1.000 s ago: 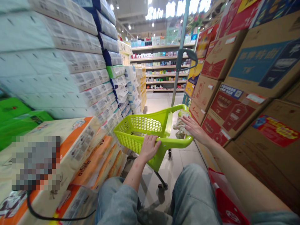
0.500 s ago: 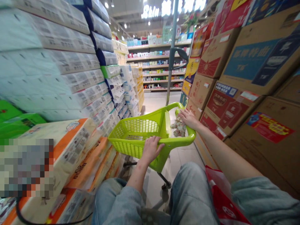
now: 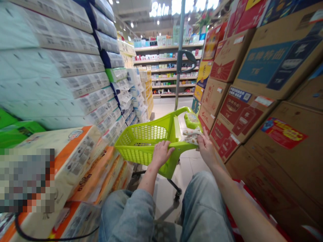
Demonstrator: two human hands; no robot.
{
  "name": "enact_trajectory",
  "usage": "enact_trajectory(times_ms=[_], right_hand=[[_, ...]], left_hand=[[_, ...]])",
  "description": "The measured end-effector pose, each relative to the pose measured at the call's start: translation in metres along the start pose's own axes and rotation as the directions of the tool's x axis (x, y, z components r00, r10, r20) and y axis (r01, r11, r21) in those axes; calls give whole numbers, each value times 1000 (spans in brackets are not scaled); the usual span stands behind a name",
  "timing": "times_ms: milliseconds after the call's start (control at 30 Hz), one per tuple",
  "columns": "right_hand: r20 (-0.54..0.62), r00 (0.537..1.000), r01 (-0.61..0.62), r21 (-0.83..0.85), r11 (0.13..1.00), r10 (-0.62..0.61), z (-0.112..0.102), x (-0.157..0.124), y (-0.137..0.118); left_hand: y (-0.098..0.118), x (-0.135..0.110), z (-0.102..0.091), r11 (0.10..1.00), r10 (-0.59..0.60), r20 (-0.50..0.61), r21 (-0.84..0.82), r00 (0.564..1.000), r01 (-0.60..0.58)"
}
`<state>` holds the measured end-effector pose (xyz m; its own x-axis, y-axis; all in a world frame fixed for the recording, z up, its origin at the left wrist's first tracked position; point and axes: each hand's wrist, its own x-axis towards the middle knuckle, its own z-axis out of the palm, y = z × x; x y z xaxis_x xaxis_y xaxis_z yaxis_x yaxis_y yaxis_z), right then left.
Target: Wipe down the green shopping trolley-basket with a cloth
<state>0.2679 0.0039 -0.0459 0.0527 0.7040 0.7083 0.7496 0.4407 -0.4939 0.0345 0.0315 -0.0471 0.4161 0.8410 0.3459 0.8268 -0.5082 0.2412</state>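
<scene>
A lime-green shopping cart (image 3: 141, 153) with a perforated basket stands in front of my knees. My left hand (image 3: 161, 154) rests over the near rim of its basket, fingers curled round the edge. A white patterned cloth (image 3: 189, 133) hangs at the cart's handle. My right hand (image 3: 206, 146) is at the handle's near right corner, with its fingers closed on the cloth; the hand hides part of the handle there. The far part of the handle carries a wide green piece (image 3: 192, 118), uncovered.
Stacked packs of tissue paper (image 3: 75, 77) rise on the left, with orange-striped packs (image 3: 83, 151) lower down. Cardboard cartons (image 3: 267, 74) line the right. A grey pole (image 3: 179, 60) stands beyond the cart, before shelves of goods (image 3: 166, 67). A red bag (image 3: 242, 215) lies by my right leg.
My right hand has moved from the far part of the handle down to its near corner, onto the cloth. The cloth has changed shape. My left hand stays on the rim.
</scene>
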Motion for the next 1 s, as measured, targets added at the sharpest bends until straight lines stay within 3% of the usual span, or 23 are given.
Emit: enact_trajectory(times_ms=[100,200,367,500,767,833,1000], right_hand=[[-152,984,-99,-58,993,89,13,-14,-32],[-186,981,-82,-130,988,57,30,-18,-51],[-223,974,-75,-201,977,29,55,-22,-52],[-215,976,-23,-242,970,-31,63,-26,-47],[-42,977,180,-376,909,-211,47,-36,-26],[-75,976,168,-327,930,-203,37,-29,-24],[-162,986,10,-130,991,-31,9,11,-18]], left_hand=[[0,4,4,1000,-21,-2,10,1000,21],[0,8,8,999,-33,-2,-1,999,33],[-1,10,11,999,-33,9,-17,999,33],[-4,9,10,998,3,20,-65,1000,-1],[-7,5,11,997,14,3,-75,1000,-14],[-9,5,12,994,24,4,-103,1000,-24],[-9,5,12,986,24,6,-164,1000,-22]])
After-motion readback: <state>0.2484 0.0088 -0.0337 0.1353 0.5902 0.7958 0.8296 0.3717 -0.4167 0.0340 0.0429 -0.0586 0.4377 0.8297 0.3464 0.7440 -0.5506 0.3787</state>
